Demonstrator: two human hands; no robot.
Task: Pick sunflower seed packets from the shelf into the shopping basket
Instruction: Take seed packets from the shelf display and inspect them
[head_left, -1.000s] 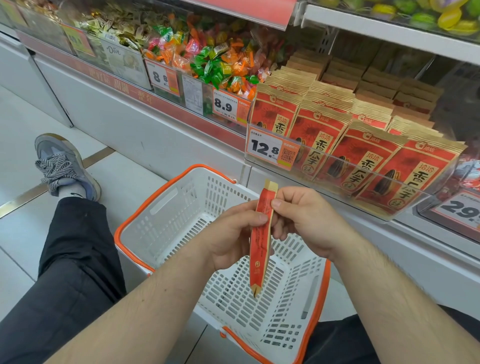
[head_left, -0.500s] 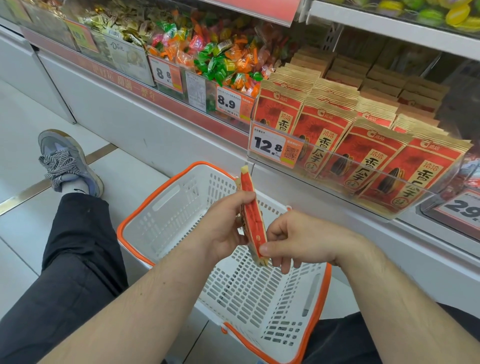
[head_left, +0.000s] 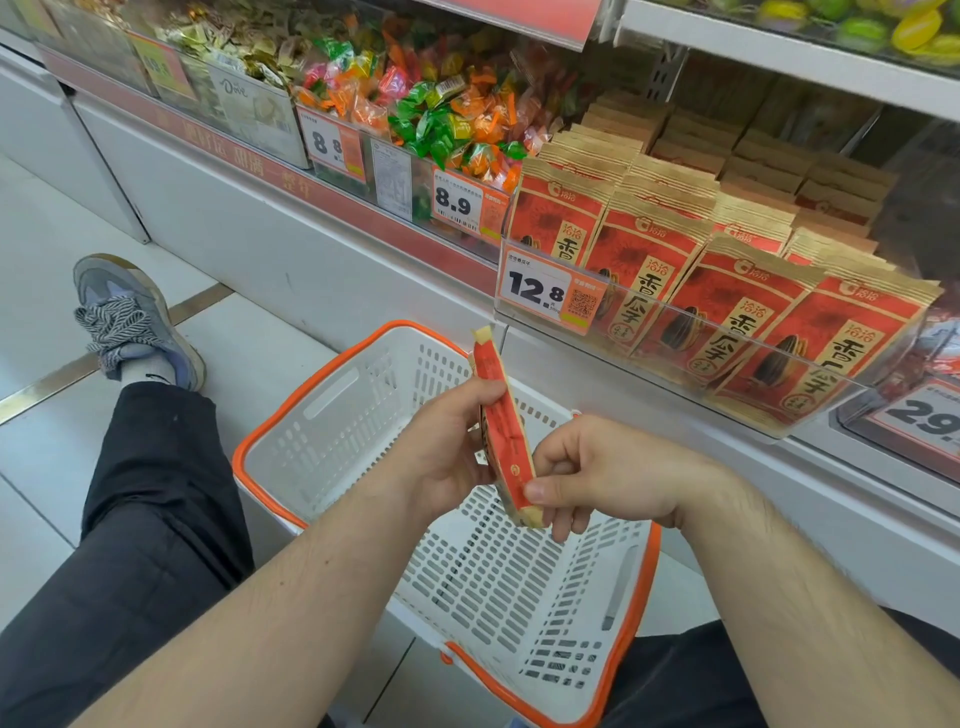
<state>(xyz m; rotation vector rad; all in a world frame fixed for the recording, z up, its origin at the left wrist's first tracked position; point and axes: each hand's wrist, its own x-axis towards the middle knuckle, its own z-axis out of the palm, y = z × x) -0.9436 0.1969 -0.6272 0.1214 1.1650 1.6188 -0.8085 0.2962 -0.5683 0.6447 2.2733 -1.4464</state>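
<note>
Seed packet (head_left: 506, 431) edge-on, long axis near upright, top tilted left, pinched by left hand (head_left: 441, 457) and right hand (head_left: 597, 475) fingers, above open basket (head_left: 322, 374).

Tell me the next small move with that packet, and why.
Probably lower it and let go: both the left hand and right hand hold the packet edge-on right over the basket, which looks empty.

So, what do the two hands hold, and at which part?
One flat red sunflower seed packet, edge-on above the basket: left hand grips its middle, right hand pinches its lower end.
</note>
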